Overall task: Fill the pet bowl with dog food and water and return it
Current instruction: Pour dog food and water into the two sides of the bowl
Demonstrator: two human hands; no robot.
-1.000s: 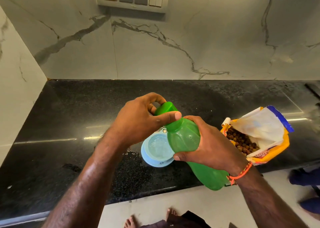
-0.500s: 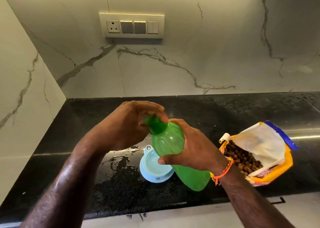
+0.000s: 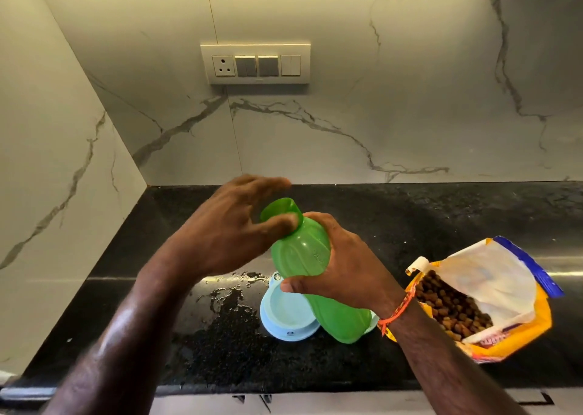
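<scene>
Right hand (image 3: 340, 269) fingers curled round tilted green plastic bottle (image 3: 303, 256). Left hand (image 3: 227, 238) fingers spread over green screw cap (image 3: 279, 209), thumb touching. Pale blue plastic pet bowl (image 3: 284, 313) on wet black stone counter (image 3: 410, 219) beneath bottle: no kibble visible, water unclear. Open yellow kibble bag (image 3: 492, 282) alongside. Food, return judged outstanding.

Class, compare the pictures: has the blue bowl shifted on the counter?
No. The bowl still sits just right of the puddle and left of the bag, as before.
</scene>
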